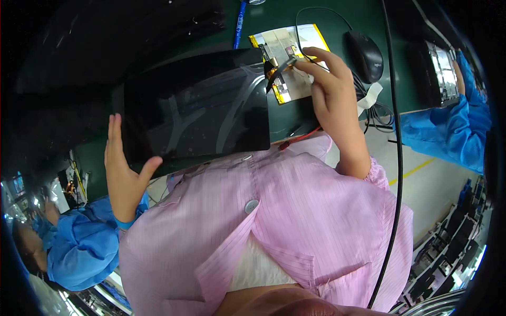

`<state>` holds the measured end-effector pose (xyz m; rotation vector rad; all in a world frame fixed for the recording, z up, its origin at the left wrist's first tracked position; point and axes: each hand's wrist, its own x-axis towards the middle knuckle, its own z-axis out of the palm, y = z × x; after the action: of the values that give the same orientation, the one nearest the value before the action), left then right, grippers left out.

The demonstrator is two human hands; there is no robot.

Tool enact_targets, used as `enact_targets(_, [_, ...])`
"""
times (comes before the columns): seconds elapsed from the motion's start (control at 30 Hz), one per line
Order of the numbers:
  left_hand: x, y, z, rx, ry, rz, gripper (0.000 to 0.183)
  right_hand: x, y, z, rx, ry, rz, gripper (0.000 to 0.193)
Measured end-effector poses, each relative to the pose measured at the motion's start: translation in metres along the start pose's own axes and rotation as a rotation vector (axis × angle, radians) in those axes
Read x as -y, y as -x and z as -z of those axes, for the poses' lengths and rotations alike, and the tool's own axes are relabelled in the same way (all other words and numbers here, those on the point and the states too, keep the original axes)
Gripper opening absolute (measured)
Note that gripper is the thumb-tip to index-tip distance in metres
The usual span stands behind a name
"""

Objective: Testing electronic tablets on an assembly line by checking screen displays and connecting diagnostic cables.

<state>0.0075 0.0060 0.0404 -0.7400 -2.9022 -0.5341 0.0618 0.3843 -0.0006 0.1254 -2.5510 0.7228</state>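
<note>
A glossy black display panel (211, 105) lies in front of me, with strips of light reflected in it. My left hand (126, 168) stands at its left edge, thumb spread away from the straight fingers and nothing grasped. A dark ribbon cable (276, 76) runs from the panel's right edge over an open device with a silver and yellow-edged battery section (316, 34). With bent fingers my right hand (334, 87) grips the cable's end, close to the small parts on that device. The thumb tip is partly hidden.
A black mouse (365, 57) and coiled cables (377, 116) are right of the device. A blue pen (240, 25) lies behind it. A black cable (396, 158) hangs across the right side. Blue-sleeved people (84, 247) work at both sides.
</note>
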Motion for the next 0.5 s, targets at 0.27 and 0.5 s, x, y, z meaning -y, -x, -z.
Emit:
enact_targets(0.27, [-0.131,-0.131,0.009,0.26,0.303,-0.657,0.022,-0.004,0.012,-0.008,-0.049,0.089,0.079,0.034])
enact_targets(0.5, [-0.173,-0.194,-0.065,0.667,0.062,-0.643,0.014,-0.009,0.013,-0.014,-0.093,0.004,0.097,0.034])
